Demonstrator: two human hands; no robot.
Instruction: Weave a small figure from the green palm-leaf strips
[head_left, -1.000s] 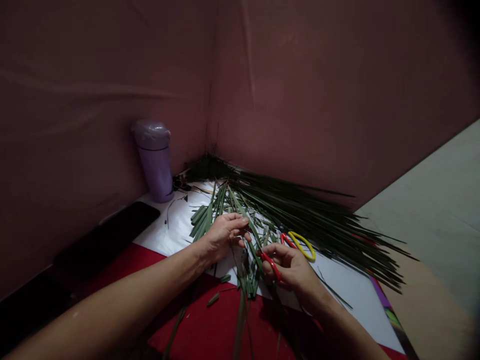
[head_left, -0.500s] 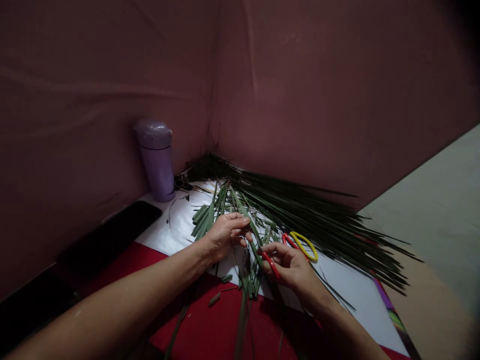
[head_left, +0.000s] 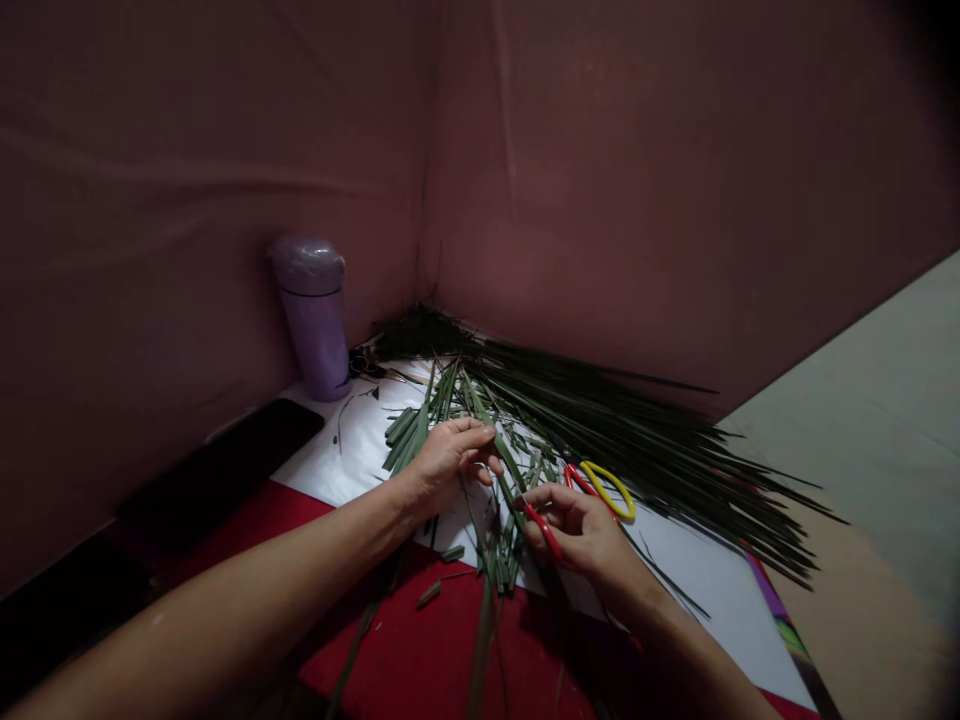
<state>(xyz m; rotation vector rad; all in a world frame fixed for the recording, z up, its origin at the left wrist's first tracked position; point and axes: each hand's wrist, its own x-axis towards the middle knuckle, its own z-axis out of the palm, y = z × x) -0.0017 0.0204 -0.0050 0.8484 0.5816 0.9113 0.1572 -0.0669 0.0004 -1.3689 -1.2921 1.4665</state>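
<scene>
My left hand (head_left: 457,455) is closed in a pinch on a long green leaf strip (head_left: 510,460), its thumb and forefinger near the strip's upper part. Just to the right and nearer to me, my right hand (head_left: 566,525) grips a small red-handled tool (head_left: 543,532). A thin pale tip of it shows close to the strip; its full shape is hidden by the fingers. Cut leaf pieces (head_left: 405,440) and narrow strips are scattered under and around both hands. Scissors with yellow and red handles (head_left: 611,490) lie just beyond my right hand.
A large bundle of long dark green leaves (head_left: 637,430) spreads to the right along the wall. At the left stand a purple tumbler (head_left: 315,340) and a flat black object (head_left: 232,460). White sheet (head_left: 727,570) and red cloth (head_left: 420,660) cover the surface.
My left hand has shifted very slightly to the left, still pinching the leaf strip. My right hand and the red-handled tool stay nearly where they were.
</scene>
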